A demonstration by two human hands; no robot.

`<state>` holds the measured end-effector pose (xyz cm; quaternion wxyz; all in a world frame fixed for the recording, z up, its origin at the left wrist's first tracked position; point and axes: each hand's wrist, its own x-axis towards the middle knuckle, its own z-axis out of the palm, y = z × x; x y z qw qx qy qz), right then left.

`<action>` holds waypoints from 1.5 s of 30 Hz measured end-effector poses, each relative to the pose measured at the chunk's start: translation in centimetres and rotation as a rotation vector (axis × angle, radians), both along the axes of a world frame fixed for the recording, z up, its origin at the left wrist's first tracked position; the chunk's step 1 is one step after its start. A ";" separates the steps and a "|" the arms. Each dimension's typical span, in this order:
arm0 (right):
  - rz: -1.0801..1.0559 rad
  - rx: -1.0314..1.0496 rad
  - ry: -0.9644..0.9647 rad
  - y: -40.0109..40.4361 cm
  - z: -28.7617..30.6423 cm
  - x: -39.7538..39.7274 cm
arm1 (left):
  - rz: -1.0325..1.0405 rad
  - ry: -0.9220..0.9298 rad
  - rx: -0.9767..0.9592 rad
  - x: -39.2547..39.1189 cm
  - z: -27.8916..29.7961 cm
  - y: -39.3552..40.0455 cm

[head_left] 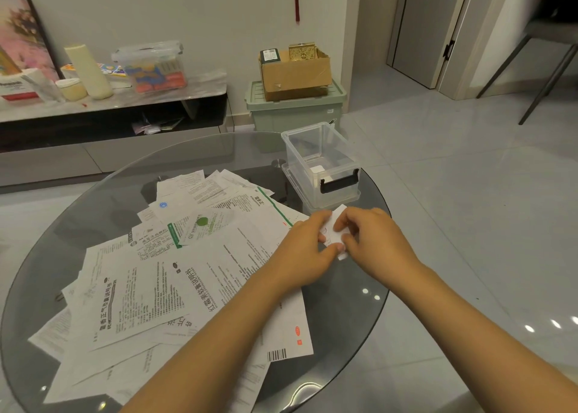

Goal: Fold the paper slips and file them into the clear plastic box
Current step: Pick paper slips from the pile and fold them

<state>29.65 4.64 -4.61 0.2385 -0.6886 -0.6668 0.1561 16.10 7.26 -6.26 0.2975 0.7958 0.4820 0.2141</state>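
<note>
A small white folded paper slip (332, 237) is pinched between both hands just in front of the clear plastic box (322, 165). My left hand (305, 248) grips its left side, and my right hand (366, 237) curls its fingers over the right side. The box stands open at the table's far right, with a black latch facing me and a small white folded slip lying inside. A wide pile of printed paper slips (175, 275) covers the left and middle of the round glass table (353, 325).
Behind the table a low sideboard (119, 106) carries a lidded plastic tub, jars and a framed picture. A green storage bin (294, 109) with a cardboard box on top stands by the wall. A dark chair (550, 50) is at the far right.
</note>
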 end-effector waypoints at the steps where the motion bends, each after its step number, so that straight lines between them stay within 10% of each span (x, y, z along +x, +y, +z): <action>1: 0.026 0.007 -0.002 0.1 0.0 0.0 | -0.007 0.030 0.004 0.0 0.0 0.1; 10: -0.125 -0.178 -0.202 0.7 0.3 0.5 | -0.080 0.229 0.021 0.1 0.8 0.1; 45: 0.089 -0.210 0.136 -0.7 1.1 -0.3 | 0.017 -0.093 -0.199 -0.8 1.6 -0.3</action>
